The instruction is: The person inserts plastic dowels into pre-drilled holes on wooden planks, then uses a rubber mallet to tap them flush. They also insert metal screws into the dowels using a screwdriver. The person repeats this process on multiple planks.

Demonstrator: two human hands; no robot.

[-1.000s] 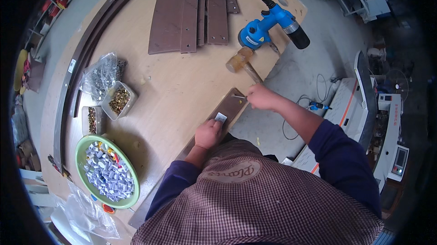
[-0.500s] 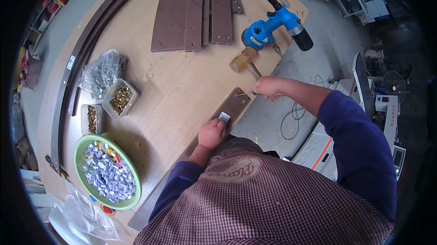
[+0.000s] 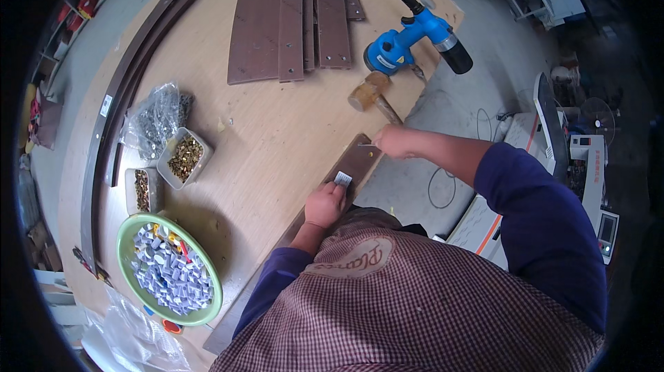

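A narrow brown board (image 3: 357,160) lies along the table's near edge, with a white label (image 3: 342,178) on its face and a small yellow spot near its far end. My left hand (image 3: 324,207) is closed over the board just below that label. At the board's far end my right hand (image 3: 393,141) is closed round a thin metal-shafted tool (image 3: 366,144), whose tip meets the board's surface. The fingers hide its handle, so its exact kind does not show. Just beyond the right hand lies a wooden mallet (image 3: 369,93).
A blue rivet gun (image 3: 408,39) stands at the table's far right edge. Brown boards (image 3: 259,40) lie at the far side, curved strips (image 3: 104,123) at left. Two tubs of small metal parts (image 3: 184,157), a plastic bag (image 3: 153,119) and a green basin (image 3: 214,296) of plastic pieces sit left.
My right hand has moved slightly left toward the board, and less of the tool's shaft shows. My left hand keeps its hold. The whole view has shifted a little.
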